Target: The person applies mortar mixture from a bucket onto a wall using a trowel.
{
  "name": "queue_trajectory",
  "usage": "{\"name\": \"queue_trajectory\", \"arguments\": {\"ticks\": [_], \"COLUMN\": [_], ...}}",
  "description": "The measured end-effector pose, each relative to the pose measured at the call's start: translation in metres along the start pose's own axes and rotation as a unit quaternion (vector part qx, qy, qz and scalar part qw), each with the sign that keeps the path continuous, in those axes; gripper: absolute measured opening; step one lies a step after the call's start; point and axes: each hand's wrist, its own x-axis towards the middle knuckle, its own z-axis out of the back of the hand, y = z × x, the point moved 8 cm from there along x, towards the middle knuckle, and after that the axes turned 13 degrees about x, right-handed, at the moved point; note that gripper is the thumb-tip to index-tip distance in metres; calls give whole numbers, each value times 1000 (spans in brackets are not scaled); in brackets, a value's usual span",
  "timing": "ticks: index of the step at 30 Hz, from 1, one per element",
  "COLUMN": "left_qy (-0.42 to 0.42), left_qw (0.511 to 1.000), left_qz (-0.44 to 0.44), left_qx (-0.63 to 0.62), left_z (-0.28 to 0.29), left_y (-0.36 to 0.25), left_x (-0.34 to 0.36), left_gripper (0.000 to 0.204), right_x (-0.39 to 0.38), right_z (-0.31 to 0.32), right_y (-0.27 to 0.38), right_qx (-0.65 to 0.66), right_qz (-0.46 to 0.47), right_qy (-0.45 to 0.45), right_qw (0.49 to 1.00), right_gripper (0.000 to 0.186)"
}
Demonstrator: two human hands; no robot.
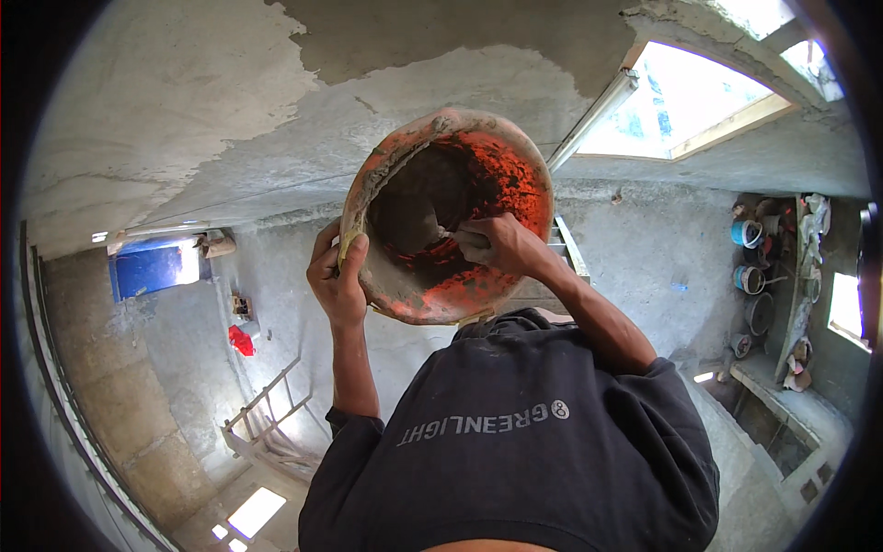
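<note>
An orange, mortar-crusted bucket (pixel 446 121) is raised in the middle of the view, its inside streaked with dark grime. My left hand (pixel 342 281) is wrapped round the left side of its rim, thumb on the outside near yellowish residue. Inside the bucket, my right hand (pixel 501 247) is closed on the handle of a small trowel, whose blade (pixel 414 221) rests over the dark bottom. I cannot make out how much material lies in there.
Behind the bucket is a ladder (pixel 575 253). Several stacked buckets (pixel 748 235) stand by a ledge at right. At lower left are a wooden frame (pixel 267 414) and a red item (pixel 241 340). A partly plastered surface (pixel 184 83) spans the top, beside a bright opening (pixel 699 101).
</note>
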Motion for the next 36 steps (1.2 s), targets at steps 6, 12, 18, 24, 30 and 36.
{"name": "queue_trajectory", "arguments": {"ticks": [6, 12, 18, 24, 30, 36], "left_qy": [-69, -135, -216, -283, -311, -316], "left_qw": [986, 957, 916, 859, 806, 773], "left_qz": [127, 257, 318, 400, 466, 523], "left_qx": [-83, -23, 116, 145, 194, 171], "left_z": [-5, -3, 12, 29, 38, 34], "left_y": [51, 116, 154, 177, 191, 184], "left_x": [-7, -40, -109, -175, -252, -297], "left_gripper": [25, 32, 35, 32, 32, 33], "right_x": [-2, 6, 65, 159, 281, 367], "right_z": [36, 60, 63, 96, 76, 70], "right_y": [20, 25, 18, -47, -74, -93], "right_qx": [-9, -78, -142, -183, -278, -332], "right_qz": [-21, -49, 27, 145, 54, 111], "right_qy": [-60, -65, -78, -125, -52, -27], "right_qw": [998, 994, 987, 964, 958, 936], "right_gripper": [33, 39, 31, 27, 33, 34]}}
